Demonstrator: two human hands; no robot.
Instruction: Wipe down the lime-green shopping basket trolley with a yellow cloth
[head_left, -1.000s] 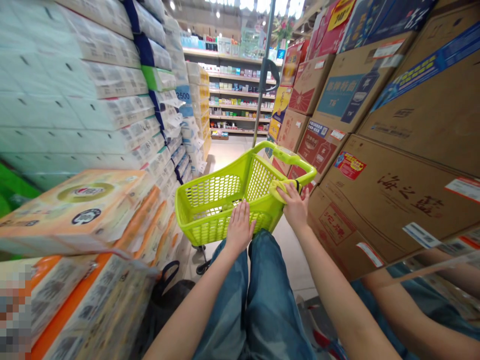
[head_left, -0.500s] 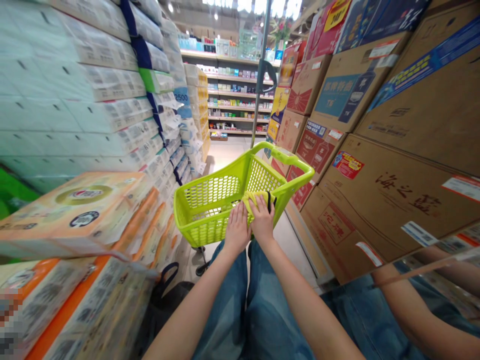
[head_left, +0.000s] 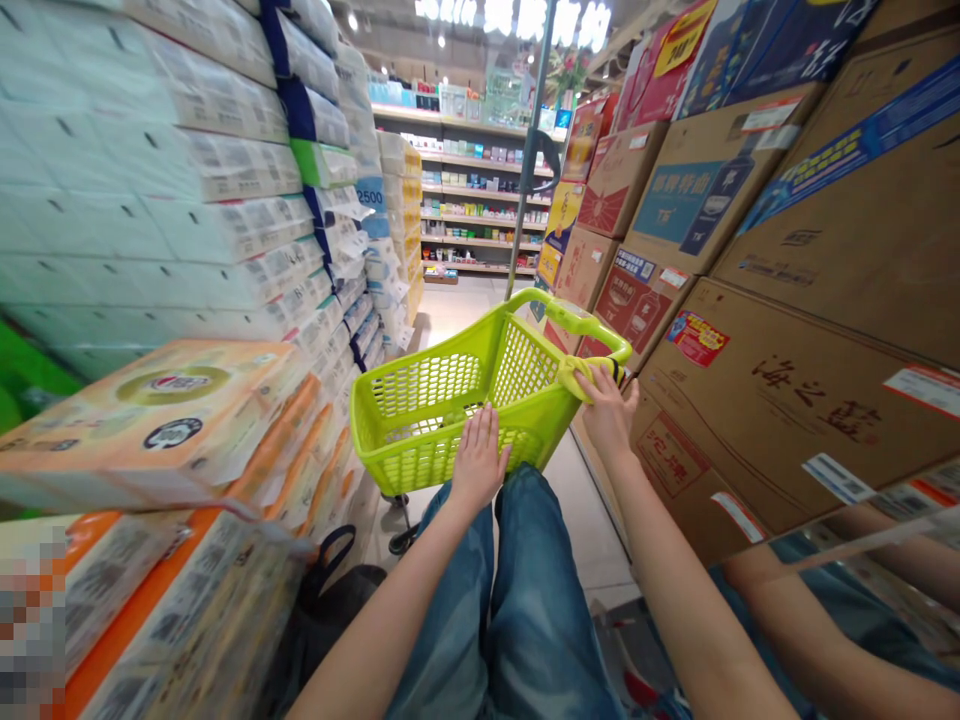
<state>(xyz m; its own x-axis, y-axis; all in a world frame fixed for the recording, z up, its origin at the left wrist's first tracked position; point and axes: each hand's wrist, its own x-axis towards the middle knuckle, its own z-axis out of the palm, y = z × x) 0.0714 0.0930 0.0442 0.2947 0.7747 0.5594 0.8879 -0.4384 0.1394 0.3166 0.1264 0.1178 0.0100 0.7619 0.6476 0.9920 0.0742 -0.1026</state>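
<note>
A lime-green shopping basket with perforated sides stands in front of my knees, its handle toward the upper right. My left hand rests flat on the near side of the basket, fingers stretched out and holding nothing. Under the fingers of my right hand is a yellow cloth with a dark edge, pressed on the basket's right rim close to the handle. Part of the cloth is hidden by those fingers.
Stacked tissue packs rise on the left, with orange packs nearer. Cardboard cartons line the right. A grey pole stands beyond the basket, before stocked shelves. A black bag lies at lower left.
My right hand has moved right and slightly up along the basket rim with the yellow cloth, away from my left hand. My left hand stays on the near side. The view has shifted slightly.
</note>
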